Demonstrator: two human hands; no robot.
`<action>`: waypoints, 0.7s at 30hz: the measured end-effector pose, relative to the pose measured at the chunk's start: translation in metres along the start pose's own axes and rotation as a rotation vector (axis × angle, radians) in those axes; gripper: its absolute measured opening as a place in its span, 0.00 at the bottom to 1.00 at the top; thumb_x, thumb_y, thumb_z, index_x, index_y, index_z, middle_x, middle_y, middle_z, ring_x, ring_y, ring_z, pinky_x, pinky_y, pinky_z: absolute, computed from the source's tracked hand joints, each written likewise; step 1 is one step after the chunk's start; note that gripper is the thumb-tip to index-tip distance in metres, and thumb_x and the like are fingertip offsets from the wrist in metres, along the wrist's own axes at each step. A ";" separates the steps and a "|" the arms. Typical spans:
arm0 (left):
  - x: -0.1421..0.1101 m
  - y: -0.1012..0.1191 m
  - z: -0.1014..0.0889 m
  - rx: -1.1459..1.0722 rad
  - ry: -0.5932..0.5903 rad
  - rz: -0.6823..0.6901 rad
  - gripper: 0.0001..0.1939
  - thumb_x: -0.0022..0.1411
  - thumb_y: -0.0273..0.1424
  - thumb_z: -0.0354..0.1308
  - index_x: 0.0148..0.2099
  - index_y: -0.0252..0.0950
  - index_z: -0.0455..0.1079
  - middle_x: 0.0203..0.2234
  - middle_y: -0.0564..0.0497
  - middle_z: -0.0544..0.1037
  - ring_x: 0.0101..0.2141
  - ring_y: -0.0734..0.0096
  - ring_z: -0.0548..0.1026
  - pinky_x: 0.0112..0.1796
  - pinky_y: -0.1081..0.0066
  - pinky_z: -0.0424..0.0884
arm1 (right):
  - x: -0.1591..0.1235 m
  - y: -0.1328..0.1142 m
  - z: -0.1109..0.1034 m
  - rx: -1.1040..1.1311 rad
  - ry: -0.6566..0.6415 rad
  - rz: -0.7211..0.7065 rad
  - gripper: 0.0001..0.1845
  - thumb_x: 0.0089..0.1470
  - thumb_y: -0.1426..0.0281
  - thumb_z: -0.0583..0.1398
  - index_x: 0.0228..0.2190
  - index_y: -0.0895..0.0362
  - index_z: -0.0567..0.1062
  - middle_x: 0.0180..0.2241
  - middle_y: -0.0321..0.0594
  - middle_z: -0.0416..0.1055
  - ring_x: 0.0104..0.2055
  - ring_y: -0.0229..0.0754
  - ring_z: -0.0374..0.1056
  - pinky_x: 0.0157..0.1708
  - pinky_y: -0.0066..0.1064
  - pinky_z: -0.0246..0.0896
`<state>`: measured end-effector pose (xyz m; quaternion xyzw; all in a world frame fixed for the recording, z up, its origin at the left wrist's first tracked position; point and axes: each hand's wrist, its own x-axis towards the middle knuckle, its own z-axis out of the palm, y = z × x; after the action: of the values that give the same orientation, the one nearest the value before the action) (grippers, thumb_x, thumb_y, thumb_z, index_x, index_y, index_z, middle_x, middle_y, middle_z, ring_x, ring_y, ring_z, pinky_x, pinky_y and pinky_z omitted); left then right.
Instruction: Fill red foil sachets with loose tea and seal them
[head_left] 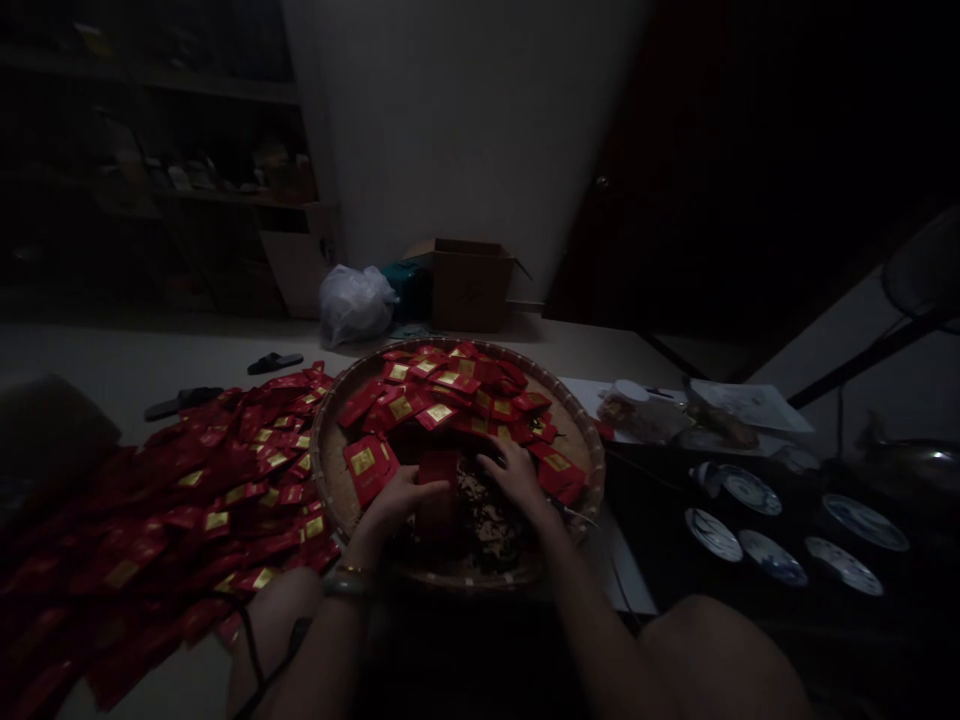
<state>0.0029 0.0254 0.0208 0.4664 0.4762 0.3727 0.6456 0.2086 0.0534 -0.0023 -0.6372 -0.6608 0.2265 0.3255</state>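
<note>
A large round woven tray (324,440) stands in front of me, its far half heaped with red packets (439,385) bearing gold labels. Inside its near half, my left hand (401,500) grips a red packet (437,490), thumb across the front. Dark and pale loose bits, like dried leaves (484,510), lie to the right of that packet. Just above them is my right hand (516,478), its fingers bent and apart, pointing toward the packet. Nothing shows between these fingers, though dim light hides their tips. Another red packet (371,468) lies beside my left hand.
A big pile of red packets (225,480) covers the floor at left, near dark slippers (275,362). A cardboard box (471,285) and a white plastic bag (356,303) stand by the wall. Blue-and-white dishes (772,556) and a lidded jar (626,395) are at right.
</note>
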 end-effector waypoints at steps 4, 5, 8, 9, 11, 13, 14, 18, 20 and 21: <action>-0.001 0.002 0.002 -0.001 0.017 0.029 0.20 0.38 0.39 0.70 0.32 0.29 0.76 0.25 0.49 0.80 0.27 0.67 0.74 0.31 0.70 0.70 | -0.004 0.030 -0.016 -0.613 -0.214 0.159 0.31 0.47 0.68 0.64 0.54 0.59 0.66 0.50 0.57 0.67 0.52 0.58 0.63 0.47 0.44 0.57; -0.001 0.003 0.002 0.001 0.021 0.037 0.19 0.38 0.38 0.70 0.32 0.29 0.76 0.25 0.49 0.80 0.27 0.67 0.74 0.32 0.70 0.70 | -0.005 0.035 -0.017 -0.654 -0.264 0.164 0.30 0.48 0.69 0.64 0.53 0.60 0.66 0.50 0.57 0.68 0.52 0.57 0.64 0.46 0.43 0.58; -0.002 0.005 0.002 0.030 0.005 0.034 0.17 0.40 0.36 0.69 0.31 0.29 0.75 0.24 0.51 0.79 0.28 0.67 0.73 0.34 0.69 0.70 | -0.004 0.043 -0.020 -0.636 -0.295 0.142 0.26 0.51 0.69 0.61 0.52 0.61 0.67 0.49 0.55 0.69 0.51 0.53 0.66 0.46 0.39 0.60; -0.002 0.005 0.001 0.044 -0.007 0.029 0.17 0.41 0.36 0.68 0.32 0.29 0.75 0.24 0.51 0.79 0.28 0.67 0.73 0.34 0.68 0.70 | -0.004 0.043 -0.024 -0.569 -0.272 0.121 0.26 0.52 0.69 0.61 0.52 0.61 0.67 0.49 0.55 0.69 0.51 0.52 0.66 0.46 0.38 0.60; -0.001 0.005 0.000 0.070 -0.026 0.016 0.16 0.42 0.35 0.68 0.32 0.28 0.75 0.24 0.52 0.78 0.28 0.68 0.73 0.34 0.68 0.69 | -0.004 0.038 -0.035 -0.329 -0.229 0.048 0.27 0.52 0.67 0.60 0.53 0.60 0.67 0.50 0.53 0.69 0.52 0.50 0.66 0.49 0.37 0.60; 0.001 0.002 0.000 0.086 -0.029 0.021 0.17 0.41 0.36 0.67 0.31 0.28 0.75 0.23 0.52 0.78 0.28 0.68 0.72 0.34 0.69 0.69 | -0.007 0.025 -0.048 -0.028 -0.239 -0.042 0.28 0.52 0.66 0.60 0.54 0.60 0.67 0.51 0.50 0.70 0.52 0.49 0.67 0.50 0.38 0.60; 0.002 0.001 0.000 0.092 -0.029 0.022 0.17 0.40 0.36 0.67 0.31 0.28 0.75 0.23 0.53 0.77 0.27 0.68 0.72 0.33 0.69 0.68 | -0.010 0.016 -0.054 0.087 -0.273 -0.079 0.28 0.52 0.64 0.60 0.54 0.59 0.67 0.51 0.48 0.70 0.52 0.49 0.67 0.50 0.38 0.61; 0.003 -0.005 0.002 0.106 -0.105 0.014 0.18 0.39 0.36 0.67 0.33 0.28 0.76 0.22 0.53 0.77 0.26 0.70 0.71 0.30 0.72 0.67 | -0.021 -0.023 -0.061 0.200 -0.400 -0.229 0.30 0.47 0.60 0.64 0.52 0.56 0.71 0.49 0.43 0.73 0.50 0.52 0.69 0.49 0.41 0.62; 0.000 -0.005 0.004 0.125 -0.170 0.012 0.18 0.41 0.34 0.66 0.34 0.28 0.76 0.21 0.53 0.76 0.24 0.73 0.69 0.27 0.74 0.65 | -0.023 -0.035 -0.055 0.158 -0.409 -0.286 0.29 0.45 0.61 0.66 0.50 0.55 0.73 0.47 0.43 0.74 0.48 0.53 0.70 0.48 0.40 0.63; -0.002 -0.005 0.005 0.130 -0.189 0.020 0.17 0.42 0.34 0.66 0.35 0.28 0.76 0.21 0.54 0.75 0.23 0.74 0.69 0.26 0.75 0.64 | -0.023 -0.039 -0.050 0.139 -0.410 -0.306 0.29 0.45 0.62 0.66 0.50 0.55 0.73 0.46 0.43 0.75 0.47 0.53 0.70 0.47 0.40 0.63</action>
<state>0.0075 0.0208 0.0170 0.5452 0.4316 0.3018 0.6522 0.2171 0.0214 0.0568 -0.4469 -0.7845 0.3437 0.2584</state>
